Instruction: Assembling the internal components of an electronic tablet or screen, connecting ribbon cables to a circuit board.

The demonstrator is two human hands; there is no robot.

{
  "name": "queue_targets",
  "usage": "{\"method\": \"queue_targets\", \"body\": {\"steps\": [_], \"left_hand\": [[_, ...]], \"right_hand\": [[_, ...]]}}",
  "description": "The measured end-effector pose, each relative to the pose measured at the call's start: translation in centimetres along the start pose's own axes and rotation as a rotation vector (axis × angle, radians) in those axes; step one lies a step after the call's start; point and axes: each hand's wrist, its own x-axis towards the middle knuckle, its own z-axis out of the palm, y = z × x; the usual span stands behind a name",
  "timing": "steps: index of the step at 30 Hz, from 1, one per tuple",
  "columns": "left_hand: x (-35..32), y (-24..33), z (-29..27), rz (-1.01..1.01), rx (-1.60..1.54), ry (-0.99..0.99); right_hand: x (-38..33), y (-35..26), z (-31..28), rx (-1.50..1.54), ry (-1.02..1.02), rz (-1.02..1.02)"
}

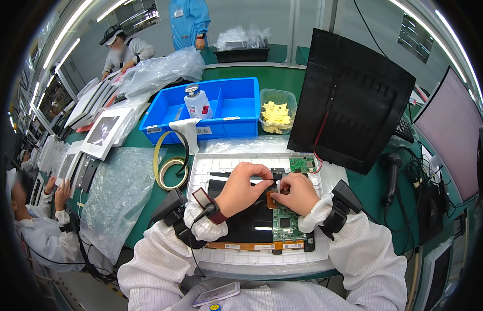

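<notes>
A white tray point(200, 167) lies flat on the green surface point(285, 78), right in front of the person, its near edge toward the body and its sides running away from it. Set in the tray is a black panel point(241, 220); an orange strip point(252, 246) follows its near edge from left to right, tilted very slightly. The green circuit board point(286, 223) sits on the right part of the panel, its long axis pointing away from the person, roughly square to the strip.

Both hands meet over the far end of that board. The left hand point(245, 189) comes in from the left with thumb and forefinger drawn narrow, tips nearly together; the right hand point(298, 194) faces it, fingers curled in and equally narrow, beside an orange tab point(271, 200). Whatever lies between the fingertips is too small and covered to tell.

In the tray's far right corner is a small green board point(302, 165), from which a red wire point(320, 132) climbs to a black cover point(350, 98) standing tilted behind. Beyond the tray are a blue bin point(236, 127) holding a white bottle point(199, 105), and a clear tub point(275, 129) of yellow pieces point(277, 112). A roll of tape point(171, 186) lies just left of the tray.
</notes>
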Motion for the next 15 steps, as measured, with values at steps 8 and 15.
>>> {"method": "queue_targets", "body": {"steps": [8, 15], "left_hand": [[-0.4, -1.3, 0.7, -0.083, -0.031, 0.041], [-0.3, -1.5, 1.4, -0.136, -0.054, 0.030]], "right_hand": [[-0.2, 0.1, -0.7, 0.116, 0.038, -0.132], [-0.5, 0.1, -1.0, 0.197, -0.012, -0.102]]}}
